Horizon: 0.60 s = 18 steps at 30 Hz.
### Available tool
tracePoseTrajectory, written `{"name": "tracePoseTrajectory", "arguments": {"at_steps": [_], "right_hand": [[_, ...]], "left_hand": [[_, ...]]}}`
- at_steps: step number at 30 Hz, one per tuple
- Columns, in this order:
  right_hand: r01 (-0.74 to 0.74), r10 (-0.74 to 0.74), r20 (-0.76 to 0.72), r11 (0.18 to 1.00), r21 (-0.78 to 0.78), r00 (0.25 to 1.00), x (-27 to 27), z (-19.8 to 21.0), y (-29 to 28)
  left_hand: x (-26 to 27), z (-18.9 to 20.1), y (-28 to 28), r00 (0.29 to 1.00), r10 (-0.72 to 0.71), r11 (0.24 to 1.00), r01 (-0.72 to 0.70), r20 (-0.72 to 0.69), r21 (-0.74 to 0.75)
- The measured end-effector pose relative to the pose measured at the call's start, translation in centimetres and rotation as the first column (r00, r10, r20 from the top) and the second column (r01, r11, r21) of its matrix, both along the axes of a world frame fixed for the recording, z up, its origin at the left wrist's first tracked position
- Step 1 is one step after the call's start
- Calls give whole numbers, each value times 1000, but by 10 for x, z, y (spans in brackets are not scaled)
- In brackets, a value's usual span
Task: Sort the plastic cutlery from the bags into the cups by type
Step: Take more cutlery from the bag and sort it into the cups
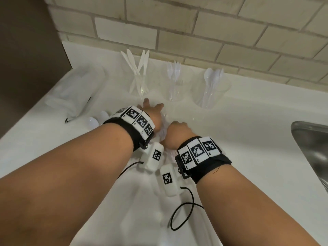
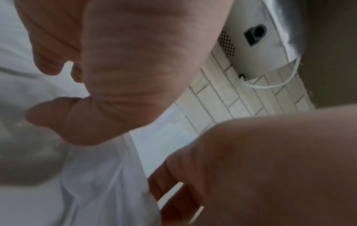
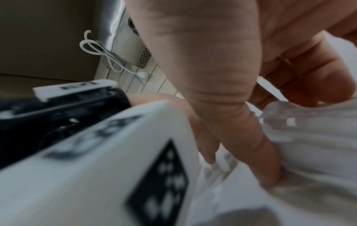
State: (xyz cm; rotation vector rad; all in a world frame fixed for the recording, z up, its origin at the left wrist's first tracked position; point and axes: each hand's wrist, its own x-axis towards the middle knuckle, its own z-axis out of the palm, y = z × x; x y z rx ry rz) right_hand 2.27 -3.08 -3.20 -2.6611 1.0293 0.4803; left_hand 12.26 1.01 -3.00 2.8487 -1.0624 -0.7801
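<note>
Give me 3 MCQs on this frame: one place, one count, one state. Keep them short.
1. Which cup stands nearest the sink?
A. cup of knives
B. cup of forks
C. cup of spoons

2. How many clear cups stand along the tiled wall?
A. two
B. three
C. five

3. What is the right hand doing?
A. gripping white cutlery
B. resting flat on the counter
C. lifting a cup

Answers:
1. C, the cup of spoons is last on the sink side, past the cup of knives and the cup of forks.
2. B, one per cutlery type.
3. A, its fingers curl round white cutlery.
</note>
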Motion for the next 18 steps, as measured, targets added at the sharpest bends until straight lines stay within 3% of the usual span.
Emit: {"name": "tracePoseTrajectory", "arguments": {"at_steps": [7,14,18], "right_hand": [[44,-36,-67,993,109,997,-8,-1,-11],[-130,132,-126,991,22,983,-1,2,-13],[-148,161,-194,986,77,968,0,6,-17]], "left_hand": [[4,-5,-6,977,-214,976,212,24,55],[0,-5,5,933,-331,942,319,141,106],[-3,-9,13,888,-425,895,384,175,228]]}}
